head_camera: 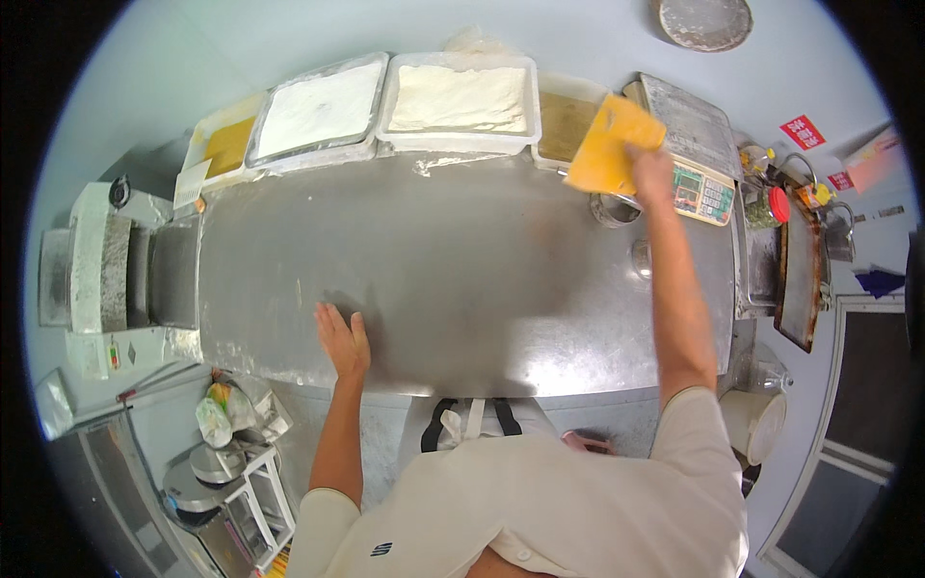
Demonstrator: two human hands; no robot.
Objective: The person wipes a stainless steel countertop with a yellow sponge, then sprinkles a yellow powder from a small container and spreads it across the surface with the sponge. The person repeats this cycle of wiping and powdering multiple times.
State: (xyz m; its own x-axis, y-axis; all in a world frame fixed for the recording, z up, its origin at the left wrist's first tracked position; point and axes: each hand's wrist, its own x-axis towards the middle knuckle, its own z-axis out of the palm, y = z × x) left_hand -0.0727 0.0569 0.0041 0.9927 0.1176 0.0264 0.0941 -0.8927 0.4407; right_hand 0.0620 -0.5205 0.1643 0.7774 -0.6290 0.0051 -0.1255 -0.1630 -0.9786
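Observation:
My right hand (pixel 650 173) is shut on a yellow flat sheet-like piece (pixel 614 141), blurred and raised above the back right of the steel worktop (pixel 462 253). Just below it stands a round metal ring or bowl (pixel 614 209), and a digital scale (pixel 699 189) lies to its right. My left hand (pixel 343 339) holds nothing; its fingers are apart, over or on the front left of the worktop. Along the back edge stand a tub of white powder (pixel 321 108), a tub of cream-coloured powder (pixel 459 97), and tubs with yellow and brownish contents at either side.
A small clear container (pixel 641 259) sits beside my right forearm. At the left end is a flour-dusted machine (pixel 108 274). Beyond the right end are a red-lidded jar (pixel 777 206) and a rusty-edged tray (pixel 798 278). A white bucket (pixel 755 426) stands at lower right.

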